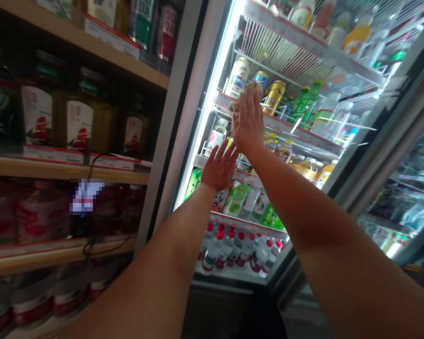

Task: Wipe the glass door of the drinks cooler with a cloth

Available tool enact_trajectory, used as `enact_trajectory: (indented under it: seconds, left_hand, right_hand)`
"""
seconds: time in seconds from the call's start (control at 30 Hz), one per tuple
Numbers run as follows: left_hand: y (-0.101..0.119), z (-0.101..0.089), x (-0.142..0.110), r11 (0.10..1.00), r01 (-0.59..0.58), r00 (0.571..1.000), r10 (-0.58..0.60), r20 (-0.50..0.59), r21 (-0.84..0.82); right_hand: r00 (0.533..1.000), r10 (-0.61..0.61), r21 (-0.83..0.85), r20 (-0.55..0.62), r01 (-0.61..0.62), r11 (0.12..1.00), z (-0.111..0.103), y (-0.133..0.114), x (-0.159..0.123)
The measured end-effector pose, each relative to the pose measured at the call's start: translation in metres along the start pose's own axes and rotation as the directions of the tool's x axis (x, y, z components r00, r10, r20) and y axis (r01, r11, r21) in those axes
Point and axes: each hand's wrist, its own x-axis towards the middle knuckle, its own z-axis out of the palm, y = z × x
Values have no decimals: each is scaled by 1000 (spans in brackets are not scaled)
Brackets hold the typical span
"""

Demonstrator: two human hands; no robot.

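Observation:
My right hand is raised in front of the lit drinks fridge, its fingers pointing up and pressed flat over a beige cloth. Edges of the cloth show past the fingertips and on the left of the hand. The cloth seems to lie against the fridge's glass door, though the glass itself is hard to make out. Lower and to the left, my left hand is open with fingers spread, and it seems to rest on the same glass. Behind the hands stand a gold can and a white can.
Fridge shelves carry several bottles and cartons, with red-capped bottles at the bottom. On the left, a wooden shelf holds large bottles, and a dark cable hangs there. Another glass-fronted fridge stands at right.

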Motion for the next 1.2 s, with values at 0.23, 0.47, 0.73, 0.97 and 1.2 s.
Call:
enact_trajectory:
  seconds: [0.23,0.47,0.73,0.97,1.2]
  left_hand:
    - [-1,2,-1,1000,5,1000,-5,5,-7]
    - [4,-5,1,999,27,997,-29,65,34]
    - [6,-6,2,998,63,992,-65,109,24]
    - [9,-7,4,996,94,987,-94,131,13]
    - [4,1,3,997,74,994,-73,81,-14]
  right_hand:
    - [985,-150,3,82,151,989,-9,3,7]
    - [1000,14,-38,17,-13,999,-37,53,7]
    - [957,276,-177,-86,-288,941,-70,117,-25]
    - [879,455,-172,-145,-475,863,-86,153,-74]
    - [864,465,-121,-193,-491,863,-83,181,-139]
